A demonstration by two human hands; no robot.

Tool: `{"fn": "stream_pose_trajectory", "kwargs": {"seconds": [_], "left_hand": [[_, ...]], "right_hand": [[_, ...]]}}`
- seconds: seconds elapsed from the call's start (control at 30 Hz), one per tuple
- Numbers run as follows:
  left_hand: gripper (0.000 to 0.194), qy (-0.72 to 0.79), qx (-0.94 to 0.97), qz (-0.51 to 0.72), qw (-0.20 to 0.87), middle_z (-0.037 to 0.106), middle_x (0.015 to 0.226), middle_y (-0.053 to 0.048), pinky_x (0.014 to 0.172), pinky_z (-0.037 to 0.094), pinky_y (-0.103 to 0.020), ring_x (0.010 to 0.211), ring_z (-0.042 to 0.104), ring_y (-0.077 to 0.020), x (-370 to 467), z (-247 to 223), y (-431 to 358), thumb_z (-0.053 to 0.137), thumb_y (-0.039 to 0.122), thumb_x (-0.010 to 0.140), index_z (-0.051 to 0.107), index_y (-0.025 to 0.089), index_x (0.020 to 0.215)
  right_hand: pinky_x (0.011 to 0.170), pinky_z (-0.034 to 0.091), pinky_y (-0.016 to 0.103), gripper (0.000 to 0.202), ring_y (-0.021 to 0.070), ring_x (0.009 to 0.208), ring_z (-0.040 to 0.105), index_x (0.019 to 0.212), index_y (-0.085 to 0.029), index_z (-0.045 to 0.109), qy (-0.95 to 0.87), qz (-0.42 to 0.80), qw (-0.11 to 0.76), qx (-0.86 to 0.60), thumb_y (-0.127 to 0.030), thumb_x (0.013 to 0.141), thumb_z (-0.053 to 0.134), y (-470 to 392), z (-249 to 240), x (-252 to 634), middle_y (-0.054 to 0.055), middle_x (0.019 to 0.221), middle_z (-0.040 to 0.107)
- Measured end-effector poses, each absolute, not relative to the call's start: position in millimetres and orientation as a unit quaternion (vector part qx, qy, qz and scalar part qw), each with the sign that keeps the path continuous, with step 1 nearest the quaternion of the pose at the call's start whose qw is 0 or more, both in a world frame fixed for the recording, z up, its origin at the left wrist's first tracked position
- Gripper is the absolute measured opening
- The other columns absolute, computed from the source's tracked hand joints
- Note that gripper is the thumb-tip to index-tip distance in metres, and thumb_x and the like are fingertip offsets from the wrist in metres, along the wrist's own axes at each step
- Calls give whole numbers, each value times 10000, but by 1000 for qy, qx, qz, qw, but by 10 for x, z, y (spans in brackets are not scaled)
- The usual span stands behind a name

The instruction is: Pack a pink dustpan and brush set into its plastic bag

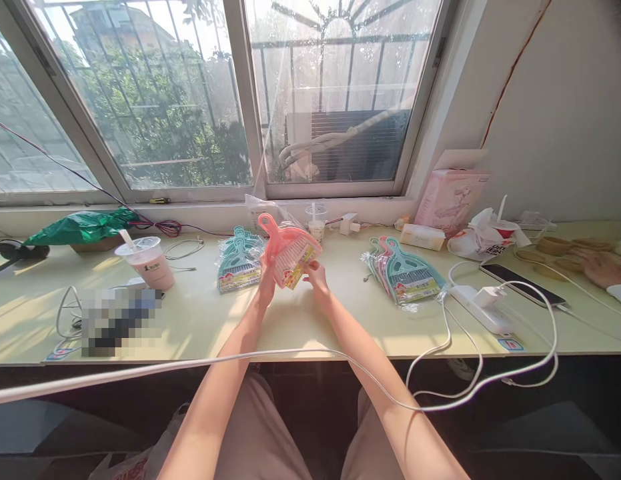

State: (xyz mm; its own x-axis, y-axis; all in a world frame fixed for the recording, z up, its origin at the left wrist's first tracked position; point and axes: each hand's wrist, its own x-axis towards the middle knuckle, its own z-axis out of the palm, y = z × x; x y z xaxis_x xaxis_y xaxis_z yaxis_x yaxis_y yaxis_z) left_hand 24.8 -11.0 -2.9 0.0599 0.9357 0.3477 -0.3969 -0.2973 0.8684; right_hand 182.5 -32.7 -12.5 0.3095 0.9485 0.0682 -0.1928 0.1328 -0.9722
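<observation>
Between my hands is a pink dustpan and brush set (289,248) in clear wrap with a yellow label, held tilted above the table. My left hand (268,272) grips its left side, and my right hand (316,275) pinches the lower right edge near the label. Just left of it, a stack of wrapped teal dustpan sets (239,261) lies on the table. To the right lies another pile of wrapped dustpan sets (407,272), teal on top with pink and green handles showing behind.
A white cable (295,353) stretches across in front of my forearms to a power strip (483,310). A pink drink cup (149,263) stands at left. At right are a phone (521,283), a tissue pack (423,237), a pink box (450,200) and another person's hand (603,267).
</observation>
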Motion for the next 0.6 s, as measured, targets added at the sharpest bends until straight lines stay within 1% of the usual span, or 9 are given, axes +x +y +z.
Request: {"fn": "stream_pose_trajectory", "kwargs": {"seconds": [0.07,0.17,0.23,0.3,0.37,0.4,0.43,0.5,0.6], "left_hand": [[742,264,489,654,513,629,1420,-132,965,579,-426,1249,650,-299,256,-34,-80,672,744,881,506,253,1411],[771,305,441,706,463,692,1279,-120,909,589,-427,1099,704,-279,156,-22,25,590,803,880,484,265,1422],[790,333,403,743,418,711,1242,-119,908,591,-433,1072,723,-275,-19,7,116,461,838,904,441,283,1467],[852,353,357,786,361,716,1272,-129,953,585,-451,1143,718,-281,-261,53,201,283,878,916,371,292,1528],[966,362,310,824,305,674,1393,-151,1018,567,-474,1296,655,-298,-494,105,261,130,926,883,314,280,1578],[1022,358,299,832,300,634,1462,-161,1038,561,-480,1366,610,-305,-577,128,276,100,954,854,297,280,1596],[1068,350,302,829,315,607,1502,-161,1041,563,-477,1395,590,-304,-625,147,280,99,984,821,291,290,1609],[1125,318,344,790,395,594,1522,-165,1037,570,-474,1408,582,-306,-597,169,250,165,1026,775,316,301,1621],[1115,277,447,654,544,630,1477,-192,1030,569,-515,1387,596,-340,-310,164,139,378,1006,776,407,263,1606]], "right_hand": [[677,552,282,295,226,925,705,845,-199,654,-369,455,650,-484,-428,708,781,-322,-134,1823,80,965,740],[765,600,343,301,237,899,709,832,-184,673,-374,477,659,-446,-381,657,819,-305,-145,1784,67,914,728],[805,618,383,323,247,884,710,836,-179,688,-397,485,660,-414,-368,624,844,-296,-159,1739,54,892,721],[821,625,407,343,258,887,714,840,-184,690,-416,487,662,-390,-377,613,861,-287,-176,1704,47,894,724],[840,627,420,348,263,897,720,847,-190,685,-406,487,675,-379,-400,631,861,-269,-187,1700,48,908,732],[860,626,426,342,263,909,723,855,-193,682,-388,489,685,-377,-407,650,853,-255,-189,1711,52,918,736],[888,624,432,329,262,929,727,863,-196,677,-365,492,695,-376,-408,673,842,-240,-187,1731,58,928,741],[951,615,444,286,259,988,735,864,-209,654,-318,497,714,-377,-394,723,821,-209,-178,1788,73,951,751],[1000,609,468,260,266,1051,744,847,-230,616,-270,487,740,-377,-368,766,820,-189,-167,1886,84,960,764]]}}
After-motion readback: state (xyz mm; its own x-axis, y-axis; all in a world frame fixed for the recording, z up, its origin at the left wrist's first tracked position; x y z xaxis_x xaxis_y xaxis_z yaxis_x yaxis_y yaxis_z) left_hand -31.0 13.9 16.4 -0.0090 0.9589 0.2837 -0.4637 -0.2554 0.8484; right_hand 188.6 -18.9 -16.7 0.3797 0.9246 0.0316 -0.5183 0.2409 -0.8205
